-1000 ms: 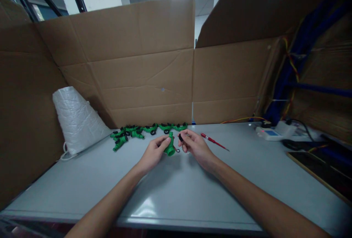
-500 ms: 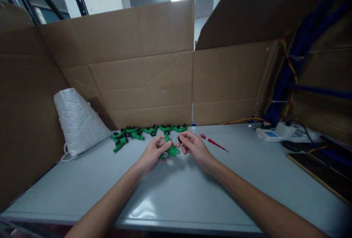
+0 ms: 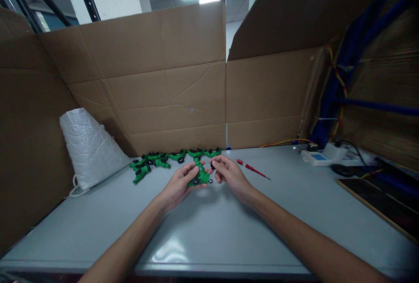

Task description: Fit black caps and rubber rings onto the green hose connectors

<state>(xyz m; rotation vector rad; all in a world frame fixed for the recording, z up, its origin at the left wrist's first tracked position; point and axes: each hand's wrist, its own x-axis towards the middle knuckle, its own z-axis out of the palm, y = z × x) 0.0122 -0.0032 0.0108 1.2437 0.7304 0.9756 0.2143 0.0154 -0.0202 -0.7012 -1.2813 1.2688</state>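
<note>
My left hand grips a green plastic fitting just above the grey table. My right hand is closed in a pinch on a small black ring, held right beside the fitting's top. Another tiny black ring lies on the table under the fitting. A row of several more green fittings with black rings lies behind my hands along the cardboard wall.
A red screwdriver lies right of my hands. A white cone-shaped bag stands at the left. Cardboard walls enclose the back and sides. A white power strip, cables and a dark board sit at the right.
My left hand has turned the green fitting from upright to lying more on its side, so its black-ringed opening shows. The right hand stayed close with its ring.
</note>
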